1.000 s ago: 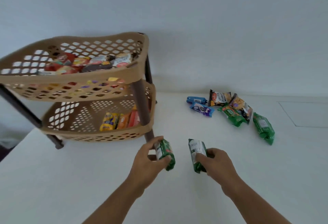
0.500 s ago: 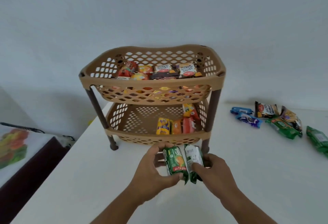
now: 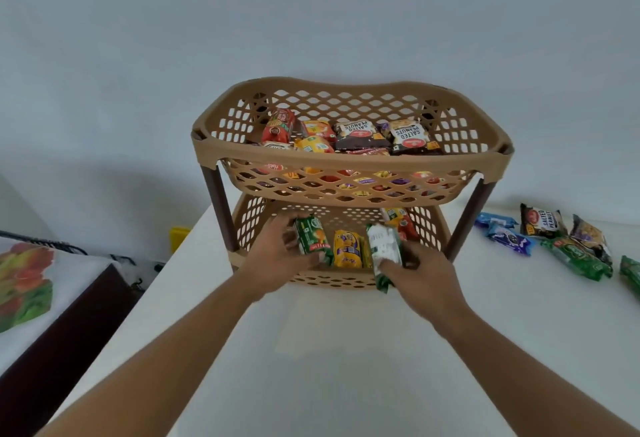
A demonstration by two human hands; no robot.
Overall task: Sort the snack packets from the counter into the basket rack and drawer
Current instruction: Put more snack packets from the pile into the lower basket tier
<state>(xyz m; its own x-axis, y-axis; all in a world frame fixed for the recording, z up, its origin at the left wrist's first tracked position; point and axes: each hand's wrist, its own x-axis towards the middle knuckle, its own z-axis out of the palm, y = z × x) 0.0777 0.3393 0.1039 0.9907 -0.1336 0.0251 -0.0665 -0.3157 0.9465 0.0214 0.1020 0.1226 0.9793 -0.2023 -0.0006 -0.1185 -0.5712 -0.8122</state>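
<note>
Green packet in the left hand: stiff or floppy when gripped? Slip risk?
Probably fairly stiff: the green packet shows a straight, blocky shape and stands out of the left hand without sagging. Likely light, since the hand holds it from one side only. Its glossy-looking wrapper may be somewhat slippery.

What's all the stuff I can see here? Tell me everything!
basket rack: one, tan with brown legs, on the counter.
top packets: several, red, orange, dark, in the upper basket.
lower packets: at least three, yellow, orange, red, in the lower basket.
green packets: two, one per hand, the second showing its white label, at the lower basket's front.
loose packets: at least six, blue, dark, green, on the counter right of the rack.
counter: one, white.
floral cloth: one, red and green, far left.
left hand: grips one green packet.
right hand: grips the other.
</note>
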